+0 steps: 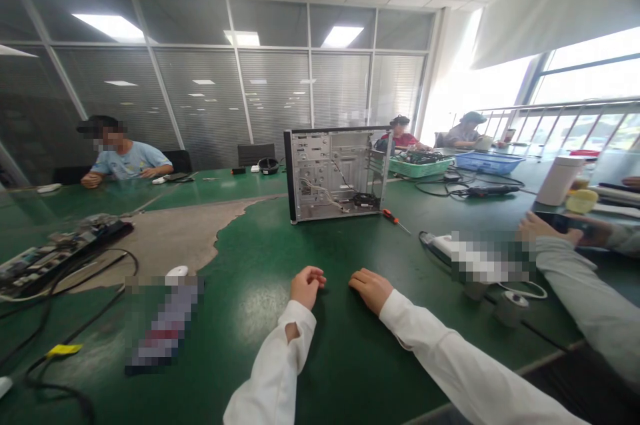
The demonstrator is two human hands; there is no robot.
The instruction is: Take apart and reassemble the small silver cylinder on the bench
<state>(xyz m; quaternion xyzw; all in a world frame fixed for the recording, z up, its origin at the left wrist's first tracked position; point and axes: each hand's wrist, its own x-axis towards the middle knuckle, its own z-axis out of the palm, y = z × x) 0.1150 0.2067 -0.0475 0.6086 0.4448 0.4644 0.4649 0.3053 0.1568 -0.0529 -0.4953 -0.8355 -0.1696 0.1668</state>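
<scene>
Your left hand (pixel 307 287) and your right hand (pixel 371 289) rest near each other at the green table (pixel 265 325), with a gap between them. The left fingers are loosely curled, not closed on any thing; the right hand lies palm down, its fingers relaxed and side by side, also without any object. In front of you, beyond both hands and apart from them, the desktop computer case (pixel 320 175) stands upright, its open side facing you, with loose wires (pixel 320 193) inside. Just beside its lower right corner lies an orange-and-black screwdriver (pixel 391 217). Farther to the right are a green basket (pixel 420 170) full of cables and a blue basket (pixel 493 163). At your right, a co-worker with a grey sleeve (pixel 567 275) holds a phone (pixel 557 221). On your left lies a circuit board (pixel 70 248), near black cables.
</scene>
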